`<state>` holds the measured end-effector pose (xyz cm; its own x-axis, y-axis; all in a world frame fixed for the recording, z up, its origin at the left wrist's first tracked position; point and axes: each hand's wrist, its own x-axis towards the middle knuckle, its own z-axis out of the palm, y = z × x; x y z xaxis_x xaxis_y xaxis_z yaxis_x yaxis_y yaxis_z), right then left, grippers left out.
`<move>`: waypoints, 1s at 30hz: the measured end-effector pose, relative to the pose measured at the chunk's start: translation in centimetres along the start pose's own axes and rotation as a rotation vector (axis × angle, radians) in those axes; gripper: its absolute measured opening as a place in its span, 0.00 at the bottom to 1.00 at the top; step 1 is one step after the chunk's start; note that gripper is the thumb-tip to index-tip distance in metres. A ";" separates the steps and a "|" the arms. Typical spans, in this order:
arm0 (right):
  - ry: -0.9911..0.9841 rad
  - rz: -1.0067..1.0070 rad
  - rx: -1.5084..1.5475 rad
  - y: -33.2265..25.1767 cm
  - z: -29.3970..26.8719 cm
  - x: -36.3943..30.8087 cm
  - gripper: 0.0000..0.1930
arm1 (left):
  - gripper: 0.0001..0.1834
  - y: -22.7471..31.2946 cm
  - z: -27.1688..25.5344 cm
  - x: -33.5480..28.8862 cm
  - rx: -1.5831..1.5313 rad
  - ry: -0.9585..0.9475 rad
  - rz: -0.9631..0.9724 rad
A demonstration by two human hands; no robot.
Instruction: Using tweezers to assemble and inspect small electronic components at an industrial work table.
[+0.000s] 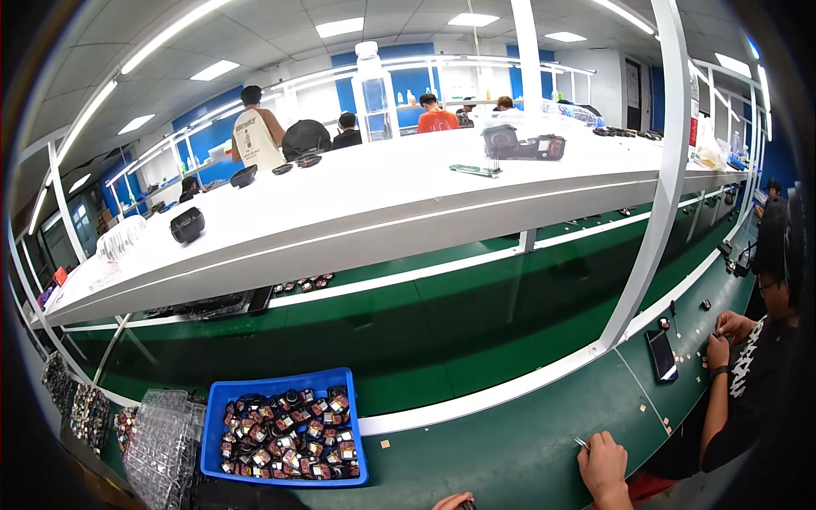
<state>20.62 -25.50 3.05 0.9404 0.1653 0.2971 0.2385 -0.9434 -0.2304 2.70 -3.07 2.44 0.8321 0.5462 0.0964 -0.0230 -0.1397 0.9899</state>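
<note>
My right hand point(603, 469) is closed over the green bench near the lower edge. A thin pointed metal tool, looking like tweezers point(582, 443), sticks out from its fingers. To its left, my left hand point(452, 501) is mostly cut off by the picture's lower edge. Its fingertips pinch a small dark part point(468, 505) whose kind does not show. Left of both hands stands a blue bin point(360, 425) heaped with small black electronic modules point(289, 433) with reddish and pale faces. Neither hand touches the bin.
Clear plastic trays point(161, 446) are stacked left of the bin. A white shelf point(382, 191) on white posts point(654, 195) crosses ahead. At right, a co-worker's hands point(722, 333) work near a dark phone-like device point(661, 355). Small tan squares point(642, 408) lie scattered on the bench.
</note>
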 end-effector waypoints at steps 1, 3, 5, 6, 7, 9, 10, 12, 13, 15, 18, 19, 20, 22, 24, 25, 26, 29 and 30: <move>-0.023 0.001 -0.008 0.0 0.0 0.1 0.05 | 0.25 0.0 0.0 0.0 0.000 -0.001 0.003; -0.043 0.003 -0.015 0.1 0.0 0.3 0.05 | 0.25 0.1 0.0 0.1 0.001 0.003 0.012; -0.071 -0.019 -0.023 0.2 0.1 0.7 0.06 | 0.25 0.4 0.0 0.1 0.000 0.005 0.012; -0.068 -0.019 -0.022 0.2 0.1 0.8 0.06 | 0.25 0.5 0.0 0.2 -0.001 0.007 0.009; -0.081 -0.022 -0.038 0.2 0.2 0.9 0.06 | 0.25 0.4 0.0 0.2 -0.001 0.007 0.013; -0.091 -0.025 -0.050 0.3 0.2 1.0 0.06 | 0.25 0.1 0.0 0.1 -0.031 0.004 0.003; -0.103 -0.024 -0.047 0.3 0.3 1.1 0.06 | 0.25 0.1 0.0 0.2 -0.030 0.003 0.007; -0.110 -0.023 -0.041 0.4 0.4 1.2 0.07 | 0.26 0.4 0.0 0.1 0.008 0.003 0.012; -0.121 -0.020 -0.052 0.5 0.5 1.2 0.07 | 0.26 0.5 0.0 0.1 0.009 0.002 0.017; -0.127 -0.017 -0.059 0.6 0.6 1.2 0.08 | 0.26 0.4 0.0 0.0 0.018 0.008 0.027; -0.133 -0.005 -0.058 0.8 0.6 1.0 0.09 | 0.26 0.7 0.0 0.0 0.041 0.002 0.033; -0.156 0.004 -0.057 0.8 0.5 1.0 0.09 | 0.26 0.7 0.0 -0.1 0.042 0.001 0.040; -0.179 0.013 -0.056 0.9 0.5 1.0 0.09 | 0.26 0.6 0.0 -0.1 0.038 0.000 0.041; -0.178 0.010 -0.061 1.1 0.8 0.9 0.10 | 0.26 0.6 0.1 -0.1 0.035 -0.005 0.048; -0.180 0.006 -0.067 1.0 0.8 1.0 0.10 | 0.26 0.7 0.1 -0.1 0.009 -0.014 0.022; -0.181 0.006 -0.066 0.9 0.7 1.0 0.09 | 0.26 0.7 0.1 0.0 0.009 -0.015 0.025; -0.182 0.006 -0.065 0.8 0.5 1.0 0.09 | 0.26 0.5 0.1 0.0 -0.012 -0.015 0.019; -0.196 -0.045 -0.079 1.3 0.6 0.9 0.11 | 0.25 0.3 0.1 0.3 -0.035 -0.007 0.018; -0.193 -0.041 -0.077 0.8 -0.3 0.8 0.11 | 0.25 0.3 0.1 0.3 -0.033 -0.008 0.019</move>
<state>21.48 -26.16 3.34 0.9611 0.2489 0.1199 0.2651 -0.9528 -0.1477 3.02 -2.99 2.73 0.8357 0.5372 0.1143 -0.0567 -0.1226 0.9908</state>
